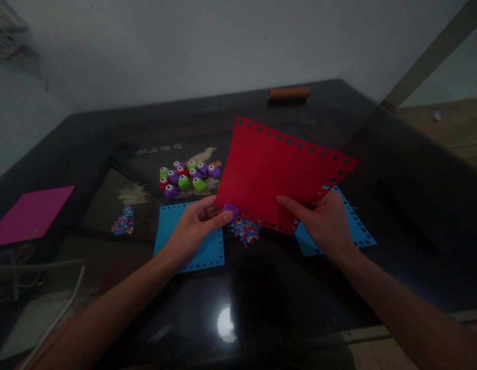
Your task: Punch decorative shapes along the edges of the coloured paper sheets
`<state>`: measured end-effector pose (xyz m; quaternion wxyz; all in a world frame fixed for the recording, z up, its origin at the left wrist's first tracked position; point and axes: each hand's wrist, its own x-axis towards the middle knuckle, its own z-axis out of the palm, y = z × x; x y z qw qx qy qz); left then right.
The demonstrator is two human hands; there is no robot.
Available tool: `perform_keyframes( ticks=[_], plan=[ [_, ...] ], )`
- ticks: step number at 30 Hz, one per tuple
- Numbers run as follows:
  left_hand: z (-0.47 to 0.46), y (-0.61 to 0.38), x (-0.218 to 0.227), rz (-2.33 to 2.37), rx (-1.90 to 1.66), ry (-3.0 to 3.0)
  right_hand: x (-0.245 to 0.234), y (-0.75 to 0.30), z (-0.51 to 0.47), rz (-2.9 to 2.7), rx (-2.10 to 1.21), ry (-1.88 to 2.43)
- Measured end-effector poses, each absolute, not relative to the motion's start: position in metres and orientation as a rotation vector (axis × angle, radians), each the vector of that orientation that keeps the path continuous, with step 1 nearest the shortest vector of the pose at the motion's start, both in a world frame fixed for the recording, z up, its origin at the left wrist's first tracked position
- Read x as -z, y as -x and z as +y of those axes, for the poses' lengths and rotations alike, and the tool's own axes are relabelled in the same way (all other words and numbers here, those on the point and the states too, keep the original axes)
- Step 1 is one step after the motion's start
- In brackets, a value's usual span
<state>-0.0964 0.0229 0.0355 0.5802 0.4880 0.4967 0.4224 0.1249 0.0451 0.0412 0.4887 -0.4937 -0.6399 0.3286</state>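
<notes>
Grip: our left hand (197, 223) pinches a purple plastic punch (231, 208), our right hand (327, 218) a red perforated paper sheet (265, 172); twisting could tear it.

The craft punch (231, 210) in the left grip (195, 221) is purple; the paper (265, 172) in the right grip (327, 220) is red, edged with cutouts (288, 142).

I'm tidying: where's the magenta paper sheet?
Head view, far left: the magenta sheet lies on the glossy black table, left of a multicoloured confetti pile.
</notes>
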Motion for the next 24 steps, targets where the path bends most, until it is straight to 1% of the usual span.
perform_keyframes(
  ticks=[4,24],
  plan=[
    [0.0234,0.0969,-0.0331,1.162,-0.986,-1.166,-0.0404,-0.1250,0.0453,-1.571,-0.773,1.190],
    [0.0205,0.0892,-0.0297,1.149,-0.987,-1.148,-0.0380,-0.1254,0.0462,-1.525,-0.851,1.180]
  ],
)
